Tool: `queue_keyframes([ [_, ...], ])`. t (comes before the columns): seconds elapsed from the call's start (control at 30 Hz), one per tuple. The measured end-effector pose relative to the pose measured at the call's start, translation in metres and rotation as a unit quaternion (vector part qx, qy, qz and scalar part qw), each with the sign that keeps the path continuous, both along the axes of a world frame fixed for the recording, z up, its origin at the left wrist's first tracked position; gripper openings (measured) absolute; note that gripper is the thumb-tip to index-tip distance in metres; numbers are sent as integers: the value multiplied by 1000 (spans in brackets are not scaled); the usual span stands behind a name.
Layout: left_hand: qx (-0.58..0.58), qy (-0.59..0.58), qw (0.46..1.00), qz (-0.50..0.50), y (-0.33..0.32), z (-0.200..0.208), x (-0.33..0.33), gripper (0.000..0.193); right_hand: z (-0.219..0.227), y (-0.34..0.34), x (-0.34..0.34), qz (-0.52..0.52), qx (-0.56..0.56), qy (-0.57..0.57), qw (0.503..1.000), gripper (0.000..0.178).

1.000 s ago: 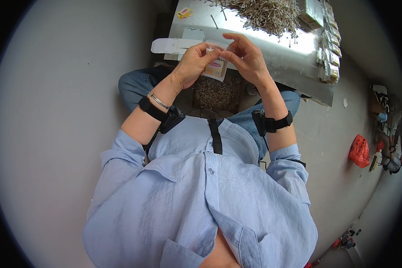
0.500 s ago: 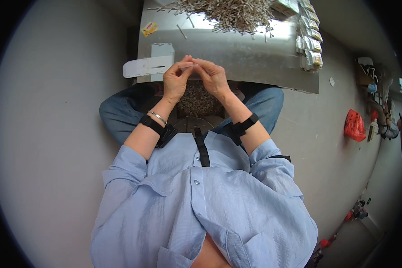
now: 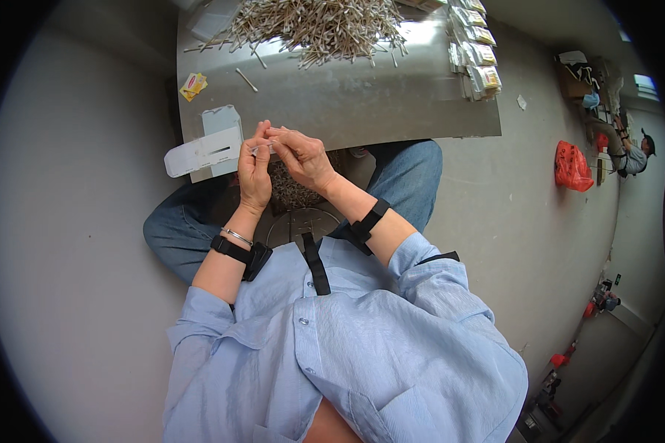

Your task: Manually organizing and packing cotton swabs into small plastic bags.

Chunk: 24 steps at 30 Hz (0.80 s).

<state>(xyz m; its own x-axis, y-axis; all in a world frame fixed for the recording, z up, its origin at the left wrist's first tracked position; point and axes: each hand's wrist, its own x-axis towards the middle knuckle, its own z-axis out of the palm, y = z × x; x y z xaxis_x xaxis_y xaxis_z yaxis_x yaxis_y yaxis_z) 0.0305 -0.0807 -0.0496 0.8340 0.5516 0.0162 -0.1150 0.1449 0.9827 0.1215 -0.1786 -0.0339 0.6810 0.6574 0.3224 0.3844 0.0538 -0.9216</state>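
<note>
My left hand (image 3: 254, 176) and my right hand (image 3: 306, 159) meet in front of the table's near edge. Both are closed, thumbs and fingertips pinching a small thin white piece (image 3: 263, 150); fingers cover most of it, so I cannot make out its kind. Beside my left hand, an unfolded white carton (image 3: 199, 153) lies at the table's near left corner and juts past the edge. Farther back on the metal table (image 3: 347, 103) spreads a big heap of cotton swabs (image 3: 318, 29), with a few loose swabs (image 3: 247, 80) around it.
Small yellow-and-white packets (image 3: 193, 86) lie at the table's left. Stacked clear packs (image 3: 484, 77) line its right edge. Below my hands, between my knees, a container of more swabs (image 3: 292, 184) shows partly. A red bag (image 3: 573, 166) is on the floor at right, near another person (image 3: 632, 155).
The whole view has turned and shifted, so the table sits lower and more to the left. My hands keep pinching the white piece, with the fingers slightly rearranged.
</note>
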Motion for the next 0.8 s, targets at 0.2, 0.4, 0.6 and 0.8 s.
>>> queue_keyframes([
  [0.2,19,-18,1000,14,-3,-10,-2,22,-11,2,-5,5,17,16,1000,15],
  [0.4,-98,-51,994,6,0,-3,4,14,-8,5,-4,-1,20,42,999,15],
  [0.6,-203,-30,977,-66,17,7,1,15,-1,2,1,23,-5,85,996,18],
  [0.8,-151,61,985,56,19,22,-1,9,12,-7,20,36,-61,61,996,50],
])
